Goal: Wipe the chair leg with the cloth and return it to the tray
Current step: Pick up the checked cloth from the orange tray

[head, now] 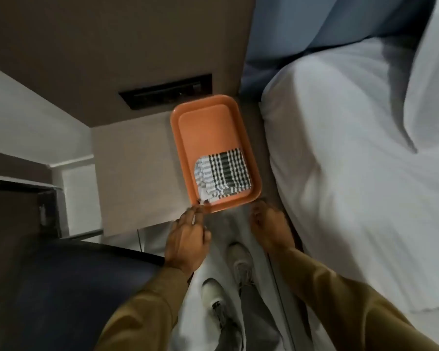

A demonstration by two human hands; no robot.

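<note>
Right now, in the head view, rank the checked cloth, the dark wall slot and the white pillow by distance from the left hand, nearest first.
From the left hand:
1. Checked cloth, in the near end of the orange tray, just beyond the fingertips.
2. Dark wall slot, past the tray's far end.
3. White pillow, off to the right on the bed.

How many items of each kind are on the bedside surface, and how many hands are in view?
Tray, orange: 1
Cloth, checked black and white, lying in the tray: 1
Hands: 2, left hand and right hand, both near the tray's near edge
Total: 4
</note>
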